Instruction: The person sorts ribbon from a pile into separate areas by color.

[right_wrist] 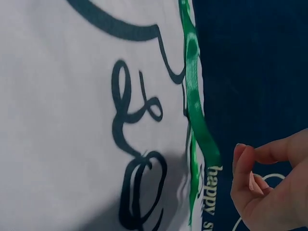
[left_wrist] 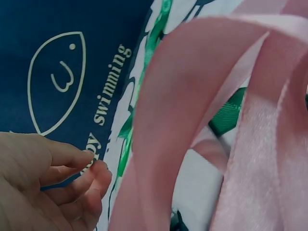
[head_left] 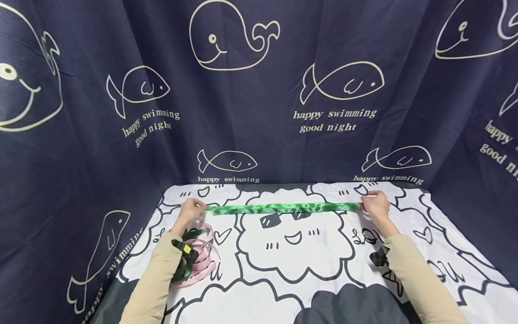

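Note:
A long green satin ribbon (head_left: 283, 208) stretches almost straight from side to side near the back of the patterned cloth. At its left end is my left hand (head_left: 192, 210), thumb and fingertips brought together (left_wrist: 57, 180). My right hand (head_left: 375, 206) is at the other end, its thumb and forefinger meeting (right_wrist: 269, 183). In the right wrist view the ribbon's blurred end (right_wrist: 211, 156) stops just short of these fingertips. I cannot tell whether either hand still grips the ribbon. Loops of pink ribbon (left_wrist: 163, 96) fill much of the left wrist view.
Pink and dark green ribbons lie in a loose heap (head_left: 202, 265) beside my left forearm. White cloth (head_left: 283, 252) with black cloud drawings covers the surface. A navy curtain (head_left: 275, 135) with fish drawings closes off the back and sides.

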Action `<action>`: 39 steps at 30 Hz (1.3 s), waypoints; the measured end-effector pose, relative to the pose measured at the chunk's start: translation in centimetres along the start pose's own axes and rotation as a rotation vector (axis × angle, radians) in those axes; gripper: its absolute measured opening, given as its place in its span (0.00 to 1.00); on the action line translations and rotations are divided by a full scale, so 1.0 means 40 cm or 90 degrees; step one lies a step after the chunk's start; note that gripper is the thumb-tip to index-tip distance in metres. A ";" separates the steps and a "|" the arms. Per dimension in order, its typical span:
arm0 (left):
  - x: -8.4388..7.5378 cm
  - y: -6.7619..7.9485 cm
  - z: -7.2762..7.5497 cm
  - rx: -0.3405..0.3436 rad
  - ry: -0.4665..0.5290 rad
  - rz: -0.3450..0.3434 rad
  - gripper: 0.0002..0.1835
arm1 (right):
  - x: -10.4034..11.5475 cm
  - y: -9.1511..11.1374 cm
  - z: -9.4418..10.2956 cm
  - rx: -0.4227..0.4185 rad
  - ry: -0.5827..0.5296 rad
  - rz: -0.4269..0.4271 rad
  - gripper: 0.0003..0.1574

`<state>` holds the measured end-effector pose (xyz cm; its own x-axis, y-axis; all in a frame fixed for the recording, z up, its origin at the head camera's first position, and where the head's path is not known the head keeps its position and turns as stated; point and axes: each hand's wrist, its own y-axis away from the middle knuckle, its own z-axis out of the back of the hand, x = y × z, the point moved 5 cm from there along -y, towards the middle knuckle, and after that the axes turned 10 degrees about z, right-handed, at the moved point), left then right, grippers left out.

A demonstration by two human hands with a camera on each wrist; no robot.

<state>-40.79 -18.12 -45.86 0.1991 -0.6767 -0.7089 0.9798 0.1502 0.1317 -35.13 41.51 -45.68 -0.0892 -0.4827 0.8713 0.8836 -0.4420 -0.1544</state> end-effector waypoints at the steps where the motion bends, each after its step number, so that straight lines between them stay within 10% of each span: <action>1: 0.001 0.002 0.002 0.006 0.004 0.000 0.11 | 0.008 0.003 -0.003 0.003 -0.001 0.016 0.29; 24: 0.003 0.095 0.025 0.114 -0.190 -0.088 0.08 | 0.140 0.114 -0.149 0.411 0.149 0.244 0.19; 39: 0.010 0.113 -0.008 0.189 -0.298 -0.086 0.11 | 0.194 0.184 -0.215 0.509 0.169 0.333 0.17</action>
<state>-36.28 -17.48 -45.77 -0.0075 -0.9332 -0.3594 0.9465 -0.1226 0.2986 -33.27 27.99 -44.07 0.3870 -0.6687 0.6349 0.8824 0.4683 -0.0448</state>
